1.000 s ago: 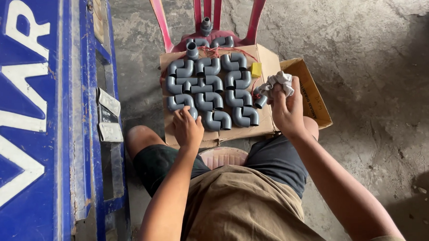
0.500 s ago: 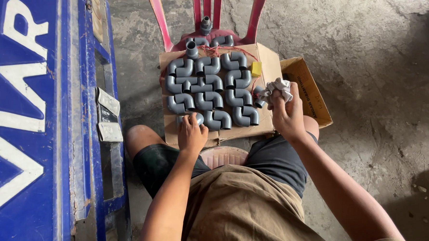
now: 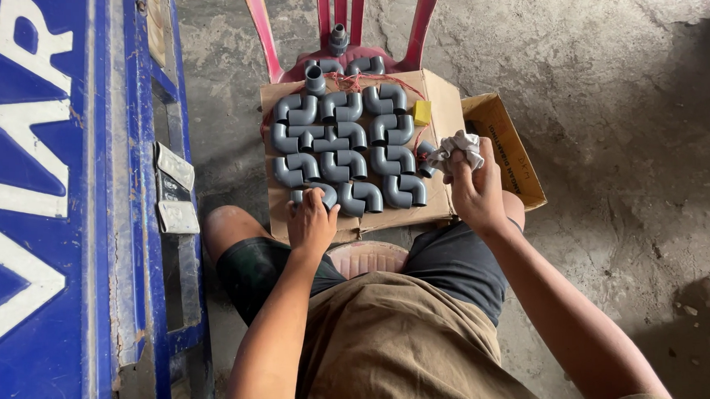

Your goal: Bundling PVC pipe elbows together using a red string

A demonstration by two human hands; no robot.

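Several grey plastic pipe elbows lie in rows on a flat cardboard sheet in front of my knees. My left hand rests on the near-left elbow, fingers curled over it. My right hand holds a crumpled white rag and presses it against another grey elbow held at the sheet's right edge.
A red plastic chair stands behind the cardboard with a few more grey fittings on its seat. A small yellow block lies on the sheet. An open cardboard box sits to the right. A blue painted metal panel fills the left. Concrete floor.
My left hand slid a little toward me and settled on the near-left elbow. My right hand with the rag shifted slightly toward me at the sheet's right edge.
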